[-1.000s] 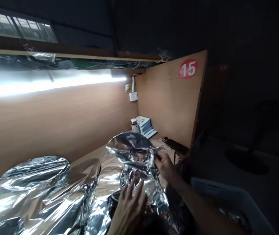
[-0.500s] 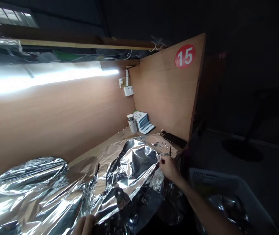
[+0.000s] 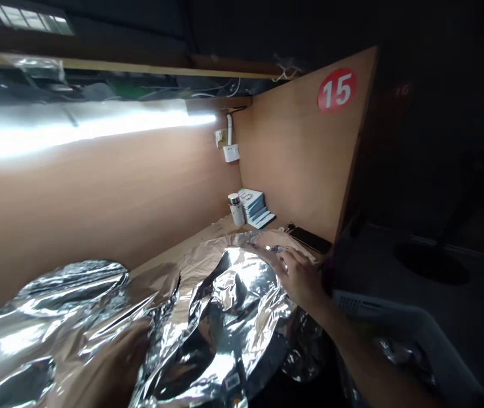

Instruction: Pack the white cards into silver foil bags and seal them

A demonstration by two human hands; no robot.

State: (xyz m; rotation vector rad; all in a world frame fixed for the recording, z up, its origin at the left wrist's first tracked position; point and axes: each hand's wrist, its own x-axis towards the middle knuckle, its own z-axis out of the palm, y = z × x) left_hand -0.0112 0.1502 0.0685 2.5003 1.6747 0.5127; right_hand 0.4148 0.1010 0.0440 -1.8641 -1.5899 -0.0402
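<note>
A large crumpled sheet of silver foil (image 3: 233, 306) lies over the wooden desk (image 3: 208, 235) in front of me. My right hand (image 3: 299, 277) rests on the sheet's far right edge, fingers stretched out and pressing it flat. My left hand (image 3: 110, 362) is only a blurred brown shape at the lower left against the foil, and its fingers cannot be made out. More foil (image 3: 67, 283) is heaped to the left, with a rounded bulge at its top.
In the desk's far corner stand a small white bottle (image 3: 237, 209) and a stack of booklets (image 3: 255, 207). A dark phone (image 3: 310, 239) lies by the side partition marked 15 (image 3: 336, 89). A white plastic basket (image 3: 399, 326) sits low on the right.
The raised foil sheet has come down onto the desk. My right hand went from pinching its edge to lying flat on it. My left hand slid off the foil's middle toward the lower left.
</note>
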